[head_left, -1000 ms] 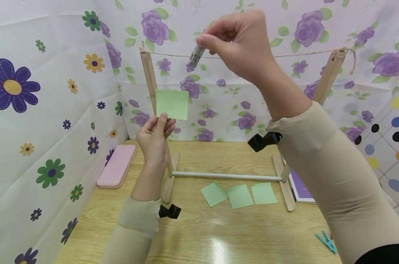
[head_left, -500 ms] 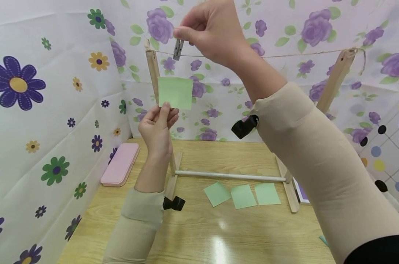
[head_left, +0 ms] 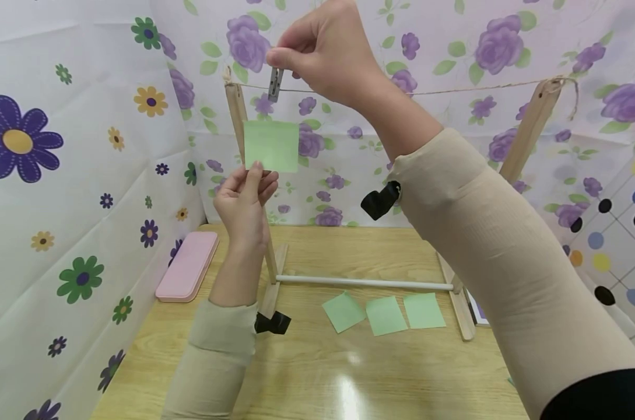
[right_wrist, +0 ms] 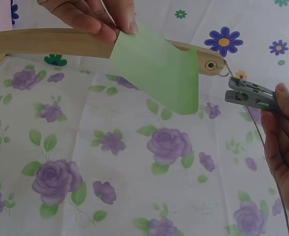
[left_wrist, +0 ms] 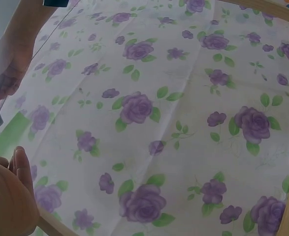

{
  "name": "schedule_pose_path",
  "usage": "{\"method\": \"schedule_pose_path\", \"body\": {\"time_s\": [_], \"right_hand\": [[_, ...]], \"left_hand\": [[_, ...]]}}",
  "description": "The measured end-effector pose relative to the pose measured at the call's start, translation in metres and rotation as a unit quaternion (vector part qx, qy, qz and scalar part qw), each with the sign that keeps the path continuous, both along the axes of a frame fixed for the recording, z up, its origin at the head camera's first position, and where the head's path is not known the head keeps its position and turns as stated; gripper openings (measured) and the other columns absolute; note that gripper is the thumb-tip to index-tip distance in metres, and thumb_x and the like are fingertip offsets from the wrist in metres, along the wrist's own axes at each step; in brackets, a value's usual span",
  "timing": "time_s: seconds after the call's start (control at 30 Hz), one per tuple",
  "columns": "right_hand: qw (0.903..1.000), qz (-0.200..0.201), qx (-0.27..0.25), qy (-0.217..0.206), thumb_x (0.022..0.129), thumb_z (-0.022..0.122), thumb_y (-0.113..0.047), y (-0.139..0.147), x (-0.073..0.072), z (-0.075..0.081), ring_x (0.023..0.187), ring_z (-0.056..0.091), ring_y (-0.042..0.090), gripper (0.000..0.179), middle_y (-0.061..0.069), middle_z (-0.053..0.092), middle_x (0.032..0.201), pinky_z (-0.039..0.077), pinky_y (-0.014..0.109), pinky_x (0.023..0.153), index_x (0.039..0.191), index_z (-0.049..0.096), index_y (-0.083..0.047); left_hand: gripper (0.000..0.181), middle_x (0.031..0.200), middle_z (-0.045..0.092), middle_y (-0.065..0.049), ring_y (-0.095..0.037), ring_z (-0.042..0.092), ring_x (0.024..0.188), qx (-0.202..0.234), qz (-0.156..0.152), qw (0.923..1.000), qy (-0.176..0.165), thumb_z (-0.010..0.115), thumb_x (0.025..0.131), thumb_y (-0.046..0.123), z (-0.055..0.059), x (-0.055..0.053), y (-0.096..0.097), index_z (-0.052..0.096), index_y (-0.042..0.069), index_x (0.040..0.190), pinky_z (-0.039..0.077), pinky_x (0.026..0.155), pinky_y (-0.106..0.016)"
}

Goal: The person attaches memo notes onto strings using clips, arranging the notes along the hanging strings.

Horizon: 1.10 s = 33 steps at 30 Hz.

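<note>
Head view: the left hand (head_left: 246, 204) pinches one green note (head_left: 272, 146) below one string (head_left: 453, 90); the right hand (head_left: 327, 55) pinches one gray clothespin (head_left: 275, 85) overlapping it. Three loose notes (head_left: 386, 315) lie on the table (head_left: 307, 373), seen only here. Left wrist view: one note, partly hidden. Right wrist view: clothespin and note stand apart; one round fitting (right_wrist: 211, 65) shows on the post (right_wrist: 60, 42).

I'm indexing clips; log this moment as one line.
left hand: pinches green sticky note | right hand: pinches gray clothespin | clothespin above note, apart | three green sticky notes on table
</note>
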State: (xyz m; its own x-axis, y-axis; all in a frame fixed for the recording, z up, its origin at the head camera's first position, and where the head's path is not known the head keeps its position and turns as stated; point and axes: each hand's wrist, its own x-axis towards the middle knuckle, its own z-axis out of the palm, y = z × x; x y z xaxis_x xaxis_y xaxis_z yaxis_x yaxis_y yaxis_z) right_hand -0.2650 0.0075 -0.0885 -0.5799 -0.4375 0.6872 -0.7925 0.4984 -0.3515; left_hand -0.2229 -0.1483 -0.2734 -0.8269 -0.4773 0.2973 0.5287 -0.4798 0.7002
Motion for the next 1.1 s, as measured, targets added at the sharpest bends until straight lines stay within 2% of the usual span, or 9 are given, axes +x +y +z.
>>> {"method": "schedule_pose_path", "body": {"time_s": [0.3,0.47,0.63,0.8,1.03,1.1], "right_hand": [[0.9998,-0.008,0.01,-0.016,0.096,0.071,-0.033,0.002,-0.001,-0.001,0.073,0.066,0.003,0.024,-0.001,0.077,0.09,0.053,0.018,0.068,0.097,0.082,-0.011],[0.9998,0.0,0.006,-0.018,0.095,0.071,-0.033,0.005,-0.003,-0.003,0.073,0.067,0.006,0.024,-0.001,0.077,0.089,0.053,0.019,0.065,0.094,0.082,-0.011],[0.9997,0.006,0.008,-0.023,0.093,0.072,-0.034,0.004,-0.005,-0.003,0.072,0.068,0.004,0.024,-0.002,0.078,0.09,0.055,0.019,0.066,0.095,0.082,-0.012],[0.9997,0.003,0.012,-0.02,0.094,0.072,-0.033,0.0,-0.004,-0.002,0.072,0.067,0.002,0.023,-0.003,0.078,0.091,0.055,0.018,0.067,0.095,0.082,-0.013],[0.9995,0.007,0.032,-0.002,0.097,0.07,-0.032,-0.007,-0.001,0.003,0.071,0.064,0.004,0.022,-0.002,0.077,0.087,0.046,0.019,0.06,0.096,0.083,-0.013],[0.9992,0.007,0.04,0.002,0.097,0.069,-0.032,-0.008,0.0,0.004,0.07,0.063,0.003,0.023,-0.002,0.077,0.088,0.048,0.018,0.061,0.097,0.083,-0.014]], "left_hand": [[0.012,0.08,0.072,-0.013,-0.018,0.074,0.07,0.002,0.003,0.9999,0.012,0.075,0.092,0.007,0.003,0.0,-0.001,0.068,-0.001,0.089,0.063,0.07,-0.027],[0.012,0.08,0.072,-0.012,-0.018,0.074,0.071,0.002,-0.002,1.0,0.008,0.075,0.092,0.008,0.002,-0.001,-0.002,0.068,-0.001,0.09,0.063,0.07,-0.027],[0.012,0.08,0.072,-0.013,-0.018,0.074,0.071,0.005,0.004,0.9999,0.014,0.075,0.092,0.007,0.004,-0.002,-0.003,0.067,-0.001,0.09,0.063,0.07,-0.027],[0.012,0.08,0.072,-0.013,-0.019,0.074,0.07,0.01,0.003,0.9998,0.019,0.075,0.092,0.006,0.009,-0.003,-0.003,0.067,-0.002,0.09,0.063,0.07,-0.027],[0.011,0.08,0.071,-0.013,-0.02,0.074,0.069,0.009,0.006,0.9995,0.031,0.075,0.092,0.006,0.013,-0.005,-0.002,0.068,-0.002,0.09,0.063,0.07,-0.028],[0.011,0.08,0.071,-0.014,-0.02,0.074,0.069,0.009,0.008,0.9993,0.036,0.075,0.092,0.006,0.014,-0.005,-0.002,0.069,-0.003,0.091,0.063,0.07,-0.029]]}}
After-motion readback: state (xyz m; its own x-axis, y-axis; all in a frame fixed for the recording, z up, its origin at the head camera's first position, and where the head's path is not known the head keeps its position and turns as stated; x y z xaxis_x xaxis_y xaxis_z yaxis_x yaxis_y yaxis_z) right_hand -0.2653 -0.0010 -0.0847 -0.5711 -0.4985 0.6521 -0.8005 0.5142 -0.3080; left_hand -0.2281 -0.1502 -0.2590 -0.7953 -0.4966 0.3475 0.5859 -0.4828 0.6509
